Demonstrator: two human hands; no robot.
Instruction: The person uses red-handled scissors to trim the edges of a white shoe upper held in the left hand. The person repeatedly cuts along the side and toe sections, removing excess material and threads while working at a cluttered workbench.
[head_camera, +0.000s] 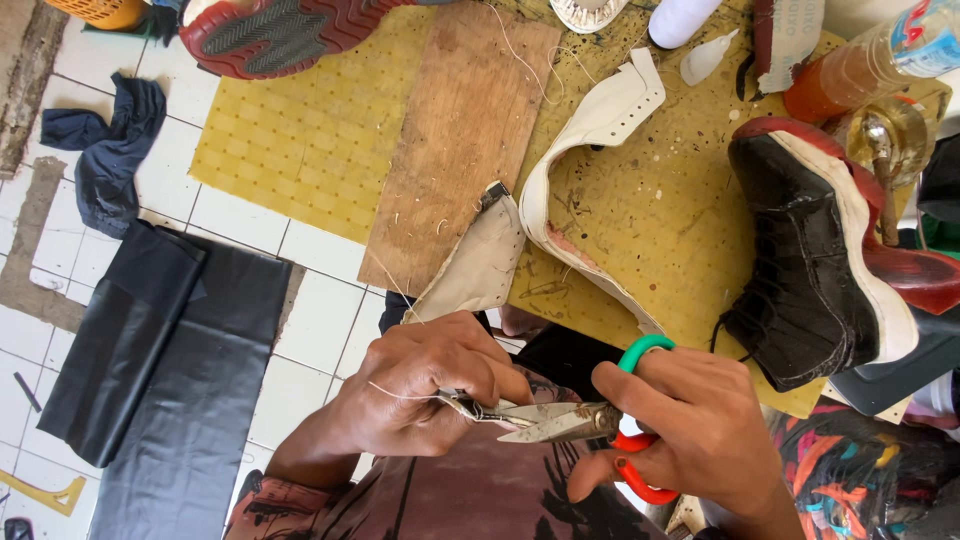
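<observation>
- Head view: right hand (690, 420) fingers clamped on scissors (570, 420), blades pointing to 9 o'clock.
- Left hand (430, 385) fingers pinched thread (385, 392) and leather strip (470, 406) touching the blade tips.

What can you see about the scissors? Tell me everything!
The scissors have shiny grey metal blades and plastic handle loops, one green on top and one red below. The blades look nearly closed and point to the left in the picture. The right hand has its fingers through the loops. The left hand pinches a small pale piece with a thin thread right at the blade tips. They are held in the air above the person's lap.
</observation>
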